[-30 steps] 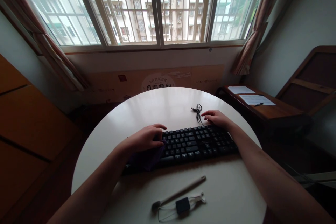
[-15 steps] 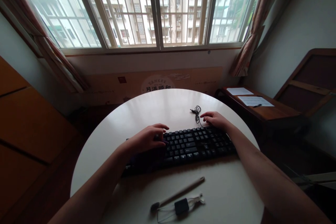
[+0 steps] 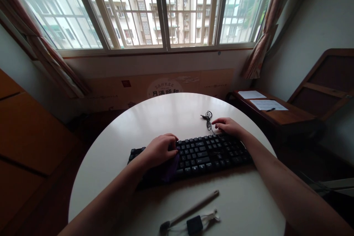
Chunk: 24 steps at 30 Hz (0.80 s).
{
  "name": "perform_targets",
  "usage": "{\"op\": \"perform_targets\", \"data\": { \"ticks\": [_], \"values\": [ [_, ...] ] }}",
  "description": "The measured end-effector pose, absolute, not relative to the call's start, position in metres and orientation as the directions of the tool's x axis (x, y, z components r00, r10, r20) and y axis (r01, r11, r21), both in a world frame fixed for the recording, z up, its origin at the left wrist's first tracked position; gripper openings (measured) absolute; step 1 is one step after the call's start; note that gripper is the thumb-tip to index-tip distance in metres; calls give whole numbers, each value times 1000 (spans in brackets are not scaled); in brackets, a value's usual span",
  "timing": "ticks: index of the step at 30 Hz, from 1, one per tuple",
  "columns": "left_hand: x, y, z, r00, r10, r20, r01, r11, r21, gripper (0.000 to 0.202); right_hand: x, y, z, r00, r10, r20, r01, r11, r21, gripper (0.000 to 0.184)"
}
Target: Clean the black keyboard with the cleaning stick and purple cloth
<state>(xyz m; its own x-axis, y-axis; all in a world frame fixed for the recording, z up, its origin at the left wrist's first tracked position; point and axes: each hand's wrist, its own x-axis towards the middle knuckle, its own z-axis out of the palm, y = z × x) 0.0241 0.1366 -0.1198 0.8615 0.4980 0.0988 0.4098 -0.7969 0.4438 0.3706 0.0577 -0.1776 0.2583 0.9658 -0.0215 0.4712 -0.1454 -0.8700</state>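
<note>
A black keyboard [image 3: 201,153] lies on a round white table [image 3: 110,151]. My left hand [image 3: 163,149] is over its left half, fingers closed on a purple cloth [image 3: 173,166] that hangs down over the keys. The hand and forearm hide many keys there. At the far right edge of the keyboard rests my right hand [image 3: 226,126], its fingers loosely stretched past the edge and holding nothing that I can see. Just left of these fingertips is the keyboard's bundled black cable [image 3: 208,118].
Near the table's front lie a grey-handled brush [image 3: 193,208] and a small dark block with wire prongs and a white end [image 3: 195,225]. A wooden side table [image 3: 298,112] at the right bears paper sheets [image 3: 268,105] and a pen [image 3: 271,109]. A barred window [image 3: 166,11] is ahead.
My left hand has closed more, its fingers drawn in, and the purple cloth shows more plainly. More of the keyboard's far left corner is visible. My right hand has stayed nearly still.
</note>
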Motion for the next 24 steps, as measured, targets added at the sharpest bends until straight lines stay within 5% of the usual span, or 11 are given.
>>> {"op": "perform_targets", "data": {
  "ticks": [24],
  "values": [
    [23,141,-120,841,540,10,457,-721,521,16,365,54,-169,276,960,-40,543,-190,-818,30]
  ]
}}
